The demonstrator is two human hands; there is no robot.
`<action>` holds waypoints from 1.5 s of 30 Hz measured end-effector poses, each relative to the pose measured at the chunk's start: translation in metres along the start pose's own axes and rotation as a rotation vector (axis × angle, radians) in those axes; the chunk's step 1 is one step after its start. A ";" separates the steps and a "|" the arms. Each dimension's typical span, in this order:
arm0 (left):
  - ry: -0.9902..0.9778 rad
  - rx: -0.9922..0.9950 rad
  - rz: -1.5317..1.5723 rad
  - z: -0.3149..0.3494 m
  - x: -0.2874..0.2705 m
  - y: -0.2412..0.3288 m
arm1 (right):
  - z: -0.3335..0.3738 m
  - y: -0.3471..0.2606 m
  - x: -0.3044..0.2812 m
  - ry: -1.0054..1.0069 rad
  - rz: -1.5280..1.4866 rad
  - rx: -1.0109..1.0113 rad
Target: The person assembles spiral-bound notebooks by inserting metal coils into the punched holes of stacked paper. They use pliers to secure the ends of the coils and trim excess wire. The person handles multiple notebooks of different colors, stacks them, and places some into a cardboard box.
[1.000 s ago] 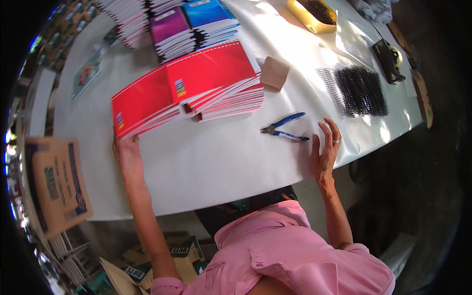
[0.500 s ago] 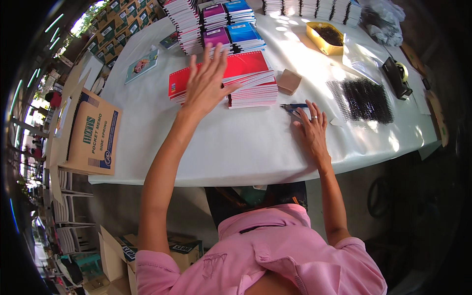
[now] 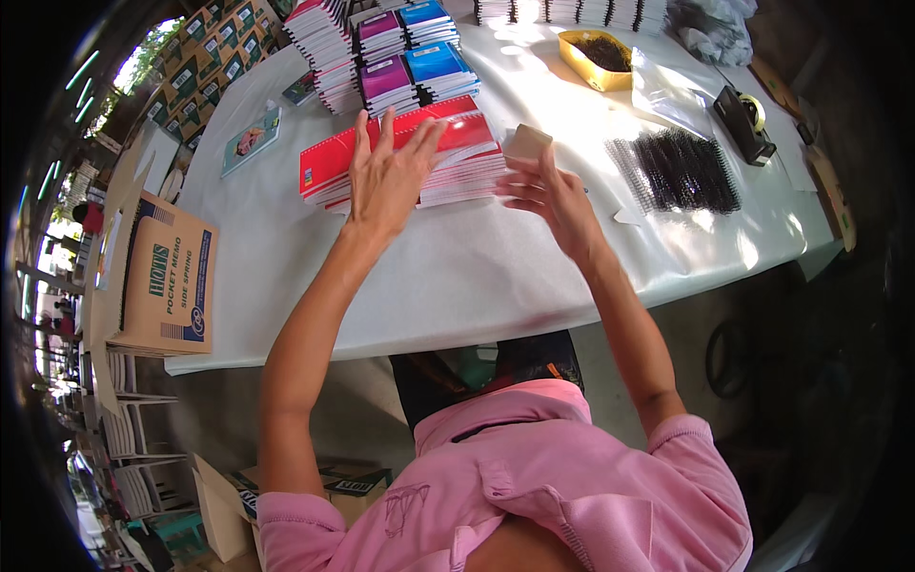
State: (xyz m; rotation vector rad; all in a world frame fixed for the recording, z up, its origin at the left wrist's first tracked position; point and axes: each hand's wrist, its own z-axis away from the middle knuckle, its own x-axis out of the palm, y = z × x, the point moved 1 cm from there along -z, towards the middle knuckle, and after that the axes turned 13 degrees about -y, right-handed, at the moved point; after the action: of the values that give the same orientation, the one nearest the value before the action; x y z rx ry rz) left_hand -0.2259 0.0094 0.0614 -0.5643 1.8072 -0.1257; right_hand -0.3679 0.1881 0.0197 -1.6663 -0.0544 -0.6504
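Observation:
In the middle of the table lies a stack of red-covered notebooks (image 3: 329,164) with white page edges. My left hand (image 3: 386,186) rests over their covers with its fingers spread; it holds nothing that I can see. Just right of the stack is a small tan block (image 3: 527,143). My right hand (image 3: 564,205) is beside it, the fingers apart and one fingertip overlapping the block's right edge. Whether that finger presses on the block I cannot tell. The pliers are mostly hidden behind my right hand.
Behind stand stacks of purple (image 3: 386,78) and blue notebooks (image 3: 438,62). To the right are black spiral coils (image 3: 681,172), a yellow tray (image 3: 577,62) of dark pieces and a tape dispenser (image 3: 743,126). An open carton (image 3: 167,272) stands left; a booklet (image 3: 252,143) lies flat.
My right hand has moved from beside the pliers up and left to the tan block. The left hand has come down slightly over the red notebooks. The whole view has shifted a little.

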 end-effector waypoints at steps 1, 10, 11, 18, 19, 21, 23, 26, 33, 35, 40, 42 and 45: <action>0.020 0.030 -0.038 0.011 -0.009 0.006 | -0.010 -0.010 0.010 -0.084 -0.215 0.070; 0.160 -0.401 1.078 0.135 0.005 0.036 | 0.018 0.050 0.014 -0.227 0.287 -0.112; 0.130 -0.472 1.433 0.140 0.024 0.041 | 0.020 0.066 0.019 -0.271 0.330 -0.124; -0.011 -0.509 1.783 0.164 0.066 0.057 | 0.032 0.119 0.044 -0.206 0.416 -0.020; 0.114 -0.561 1.571 0.158 0.057 0.061 | 0.033 0.125 0.038 -0.190 0.440 -0.034; 0.119 -0.389 1.046 0.133 0.011 0.052 | 0.030 0.127 0.032 -0.167 0.492 0.004; 0.019 -0.253 0.669 0.117 -0.006 0.057 | 0.031 0.117 0.036 -0.193 0.548 0.124; -0.243 -0.104 0.462 0.099 0.001 0.068 | 0.023 0.099 0.028 -0.418 0.693 0.069; -0.458 -0.047 0.684 0.094 0.003 0.069 | -0.035 -0.008 -0.194 0.495 1.590 -0.079; -0.529 -0.064 0.696 0.096 0.000 0.064 | -0.045 -0.015 -0.207 0.491 1.924 0.168; -0.663 -0.077 0.729 0.092 -0.011 0.060 | -0.038 -0.009 -0.220 0.399 1.970 0.043; -0.697 -0.092 0.723 0.091 -0.013 0.061 | -0.031 -0.018 -0.181 0.396 1.833 0.036; -0.696 -0.125 0.695 0.093 -0.012 0.062 | -0.010 -0.017 -0.089 -0.024 1.523 -0.189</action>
State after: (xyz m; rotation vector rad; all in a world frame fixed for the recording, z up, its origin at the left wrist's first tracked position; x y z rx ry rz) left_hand -0.1565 0.0879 0.0201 -0.0161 1.2345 0.5938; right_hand -0.4531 0.2113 -0.0041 -1.3908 1.1689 0.5435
